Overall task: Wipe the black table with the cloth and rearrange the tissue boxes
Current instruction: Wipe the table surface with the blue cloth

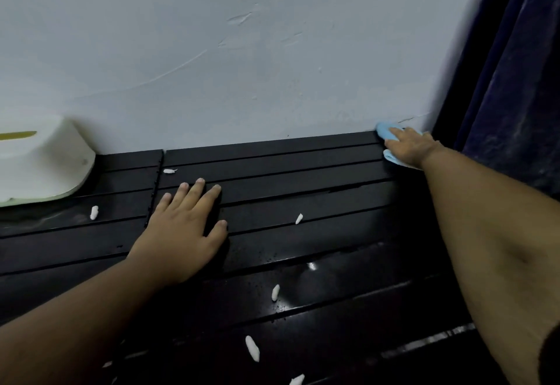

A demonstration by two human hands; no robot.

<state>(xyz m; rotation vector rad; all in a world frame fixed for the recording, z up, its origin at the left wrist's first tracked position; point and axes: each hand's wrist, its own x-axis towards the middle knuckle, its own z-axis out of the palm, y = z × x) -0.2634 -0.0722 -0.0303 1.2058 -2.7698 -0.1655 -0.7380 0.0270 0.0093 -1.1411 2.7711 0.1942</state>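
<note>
The black slatted table fills the lower half of the view and runs up against a pale wall. My right hand reaches to the table's far right corner and presses on a light blue cloth, which shows above and below the fingers. My left hand lies flat on the slats near the middle, fingers spread, holding nothing. One white tissue box with a yellowish slot stands at the far left against the wall, partly cut off by the frame.
Several small white crumpled bits lie scattered over the table. A dark blue curtain hangs at the right beside the corner. Wet glossy patches shine on the near slats.
</note>
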